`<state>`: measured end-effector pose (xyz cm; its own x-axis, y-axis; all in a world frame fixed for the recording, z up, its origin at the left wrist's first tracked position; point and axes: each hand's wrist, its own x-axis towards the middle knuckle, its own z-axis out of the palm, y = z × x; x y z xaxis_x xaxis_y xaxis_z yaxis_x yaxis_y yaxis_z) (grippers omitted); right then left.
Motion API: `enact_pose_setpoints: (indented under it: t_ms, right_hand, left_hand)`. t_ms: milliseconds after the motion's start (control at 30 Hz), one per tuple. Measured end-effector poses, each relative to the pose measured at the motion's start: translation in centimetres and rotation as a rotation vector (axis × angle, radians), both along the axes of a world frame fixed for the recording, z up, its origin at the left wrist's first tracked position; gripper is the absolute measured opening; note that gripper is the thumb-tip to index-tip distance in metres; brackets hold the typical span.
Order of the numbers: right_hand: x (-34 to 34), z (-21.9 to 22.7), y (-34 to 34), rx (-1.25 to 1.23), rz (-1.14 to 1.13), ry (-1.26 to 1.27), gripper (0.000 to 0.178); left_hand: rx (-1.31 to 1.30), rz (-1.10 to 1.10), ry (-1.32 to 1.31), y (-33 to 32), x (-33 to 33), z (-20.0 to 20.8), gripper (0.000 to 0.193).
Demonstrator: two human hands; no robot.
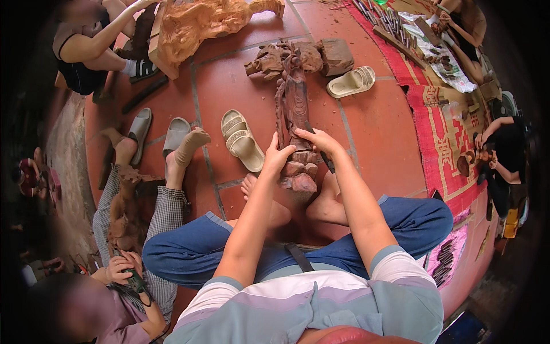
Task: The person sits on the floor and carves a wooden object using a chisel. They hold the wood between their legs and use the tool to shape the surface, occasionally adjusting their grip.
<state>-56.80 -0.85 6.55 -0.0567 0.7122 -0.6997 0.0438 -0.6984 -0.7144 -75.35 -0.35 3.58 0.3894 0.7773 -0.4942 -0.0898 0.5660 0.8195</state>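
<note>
A dark reddish-brown carved wooden statue (296,100) of a robed standing figure lies in front of my crossed legs, its rough, lumpy base toward me. My left hand (278,156) is closed around the statue's lower left side, thumb on top. In my right hand (319,143) is a slim dark tool (329,163), held along the statue's right side; its kind cannot be made out. The fingers wrap around it, and its upper end pokes out past the thumb. Beyond the statue's head are rough wood pieces (264,61) and a squared wood block (336,56).
Beige sandals (239,137) (350,82) lie on the red tile floor. A large orange-brown carving (200,26) stands far left. Many chisels (385,22) lie by a red patterned mat (424,123). At lower left, a person holds a green power tool (136,281); others work around.
</note>
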Motion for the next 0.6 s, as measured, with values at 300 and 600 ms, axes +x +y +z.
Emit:
enact_pose_setpoints:
  t_ms: [300, 600]
  right_hand:
    - [1.7, 0.5, -0.6, 0.121, -0.016, -0.001, 0.048]
    - [7.0, -3.1, 0.9, -0.015, 0.238, -0.121, 0.052]
  left_hand:
    - [-0.004, -0.099, 0.176, 0.5, 1.4, 1.1, 0.11]
    - [0.211, 0.004, 0.473, -1.6, 6.3, 1.0, 0.108]
